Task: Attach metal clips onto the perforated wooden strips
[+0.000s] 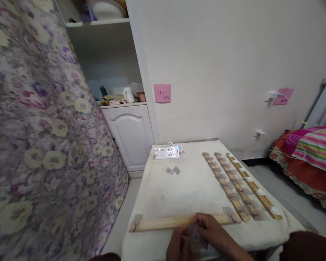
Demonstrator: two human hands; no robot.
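Observation:
My left hand (176, 243) and my right hand (211, 230) are together at the table's front edge, fingers closed on a small clear plastic packet (196, 237). What lies inside the packet is too blurred to name. Just beyond my hands, a wooden strip with rows of holes (163, 222) lies crosswise, partly hidden behind my fingers. Small clear packets sit at its left end (136, 222) and right end (230, 214). Two more small clear packets (173, 170) rest farther back on the cloth.
Three wooden strips (225, 183) bearing small pieces lie lengthwise on the right of the cloth-covered table (179, 195). A clear package (166, 152) is at the back left. A floral curtain (43, 145) hangs at left; a white cabinet (129, 137) and a bed (312, 159) flank the table.

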